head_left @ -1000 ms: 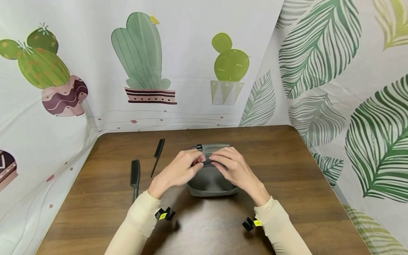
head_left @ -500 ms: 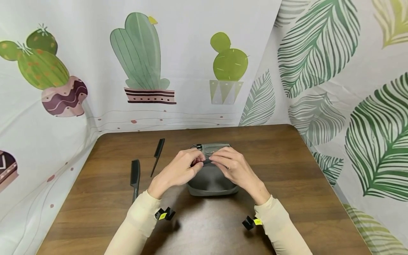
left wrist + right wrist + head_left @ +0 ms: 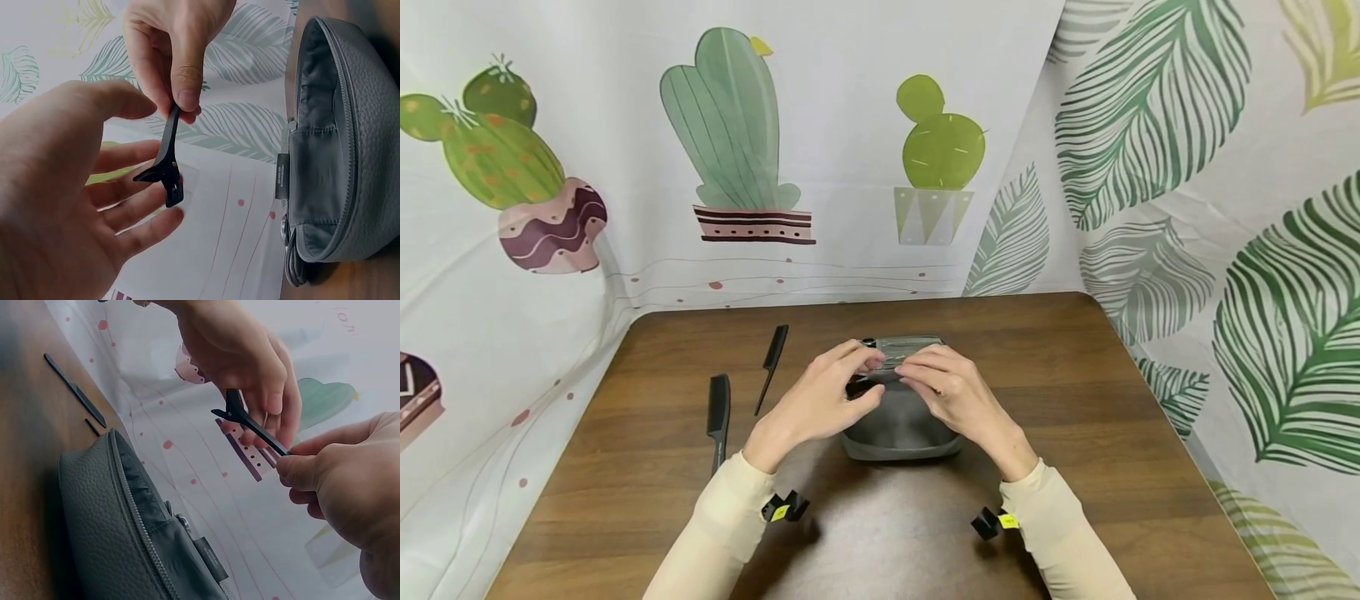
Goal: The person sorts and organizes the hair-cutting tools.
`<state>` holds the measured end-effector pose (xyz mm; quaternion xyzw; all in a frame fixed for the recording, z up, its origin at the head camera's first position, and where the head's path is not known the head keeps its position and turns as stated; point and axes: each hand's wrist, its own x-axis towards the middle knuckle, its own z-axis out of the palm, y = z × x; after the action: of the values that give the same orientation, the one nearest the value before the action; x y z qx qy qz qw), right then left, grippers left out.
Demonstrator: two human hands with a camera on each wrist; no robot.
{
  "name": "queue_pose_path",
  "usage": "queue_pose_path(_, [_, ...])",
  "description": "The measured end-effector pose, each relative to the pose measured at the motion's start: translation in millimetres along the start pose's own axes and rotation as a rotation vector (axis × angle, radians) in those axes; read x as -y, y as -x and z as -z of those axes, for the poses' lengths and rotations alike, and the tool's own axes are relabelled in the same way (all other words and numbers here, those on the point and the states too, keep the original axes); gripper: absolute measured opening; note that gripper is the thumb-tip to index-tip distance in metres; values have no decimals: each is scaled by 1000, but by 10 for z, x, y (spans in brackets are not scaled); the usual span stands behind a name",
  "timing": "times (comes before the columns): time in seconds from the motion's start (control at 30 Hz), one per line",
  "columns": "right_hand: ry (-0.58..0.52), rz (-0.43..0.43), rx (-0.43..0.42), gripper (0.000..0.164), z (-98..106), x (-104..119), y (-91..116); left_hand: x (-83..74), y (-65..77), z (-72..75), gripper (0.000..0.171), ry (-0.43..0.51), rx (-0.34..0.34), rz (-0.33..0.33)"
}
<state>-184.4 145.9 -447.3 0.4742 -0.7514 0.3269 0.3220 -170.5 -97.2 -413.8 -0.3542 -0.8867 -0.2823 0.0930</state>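
Above the grey zip bag point(image 3: 901, 429), my right hand point(image 3: 951, 383) pinches the slim end of a black hair clip point(image 3: 166, 153) between thumb and fingers. The clip's wider, forked lever end points toward my left hand point(image 3: 827, 396). That hand is spread around this end, thumb and fingers apart, without gripping it; whether a fingertip touches it I cannot tell. In the right wrist view the hair clip point(image 3: 256, 428) spans the space between both hands. The bag point(image 3: 94, 512) lies unzipped, its dark lining showing in the left wrist view.
A wide black comb point(image 3: 718, 412) and a thin tail comb point(image 3: 772, 358) lie left of the bag on the wooden table point(image 3: 1060, 375). Scissor handles point(image 3: 868, 342) and a clear pocket point(image 3: 910, 343) show at the bag's far side. Printed cloth hangs behind.
My left hand's thumb and fingers have spread apart, letting go of the hair clip. My right hand keeps its pinch, nearly unmoved. Bag and combs stay put.
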Motion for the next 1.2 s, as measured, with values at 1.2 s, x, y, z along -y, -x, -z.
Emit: queue_pose_path(1.2, [-91,-556,100,12,137,118,-15,205,174,11,45,-204,-324,-326])
